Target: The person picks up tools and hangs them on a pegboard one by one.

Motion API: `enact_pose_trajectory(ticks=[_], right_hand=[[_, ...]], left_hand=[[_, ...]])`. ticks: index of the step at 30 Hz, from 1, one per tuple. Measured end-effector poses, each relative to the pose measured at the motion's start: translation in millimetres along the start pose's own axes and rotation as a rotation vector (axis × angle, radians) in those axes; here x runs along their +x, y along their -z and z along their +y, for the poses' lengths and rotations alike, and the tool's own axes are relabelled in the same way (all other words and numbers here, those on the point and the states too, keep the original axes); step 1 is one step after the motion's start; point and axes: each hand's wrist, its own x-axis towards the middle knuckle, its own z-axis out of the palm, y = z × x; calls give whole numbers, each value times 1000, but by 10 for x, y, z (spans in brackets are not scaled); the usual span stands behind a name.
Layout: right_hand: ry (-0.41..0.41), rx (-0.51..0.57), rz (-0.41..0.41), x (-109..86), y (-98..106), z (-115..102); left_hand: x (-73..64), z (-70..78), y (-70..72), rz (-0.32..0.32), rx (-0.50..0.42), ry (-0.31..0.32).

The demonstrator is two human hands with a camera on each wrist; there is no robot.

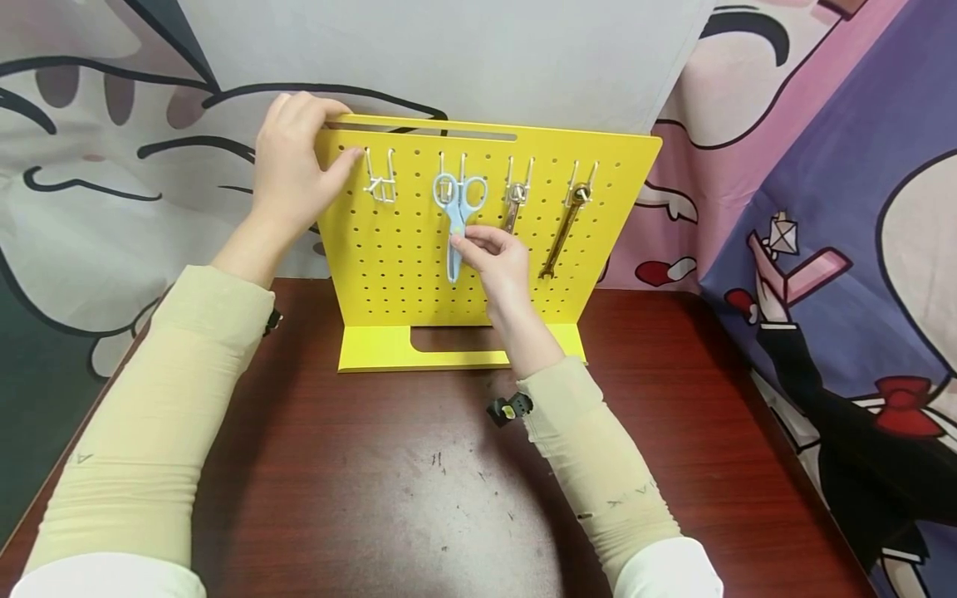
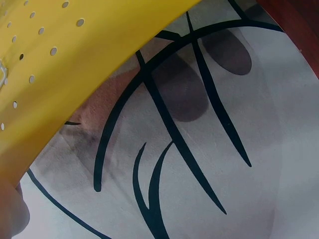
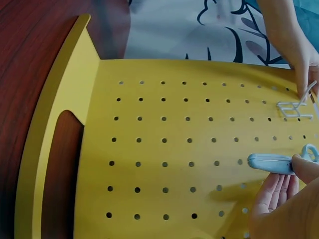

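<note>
A yellow pegboard (image 1: pixel 404 249) stands upright on the table. My left hand (image 1: pixel 295 162) grips its upper left corner, thumb on the front face and fingers over the top edge. In the left wrist view only a bit of that hand (image 2: pixel 12 214) shows at the board's edge. Light blue scissors (image 1: pixel 456 220) are upright against the board's front, handles up and blades down. My right hand (image 1: pixel 504 270) pinches them by the blade part between thumb and fingers. A white hook's end shows through their left handle loop. The right wrist view shows the scissors (image 3: pixel 271 163) in the same pinch.
Left of the scissors is a bare white hook (image 1: pixel 381 187). To their right hang a silver tool (image 1: pixel 513 208), partly behind my right hand, and a wrench (image 1: pixel 562 237). The board's foot (image 1: pixel 374 349) rests on the dark red table (image 1: pixel 359 465). Printed cloth (image 1: pixel 807 208) hangs behind.
</note>
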Motion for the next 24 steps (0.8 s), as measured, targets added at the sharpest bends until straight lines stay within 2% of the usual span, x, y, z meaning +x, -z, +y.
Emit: enact_pose_trajectory(ticks=[14,19,24], right_hand=[[-12,-44,19,49,-75,31],[-19,-61,7,43,-60,29],[-16,-124,-27,33,-30,25]], left_hand=[[3,25,17,-2,3,4],[-6,25,14,0,0,1],[-7,20,10,2,-1,-3]])
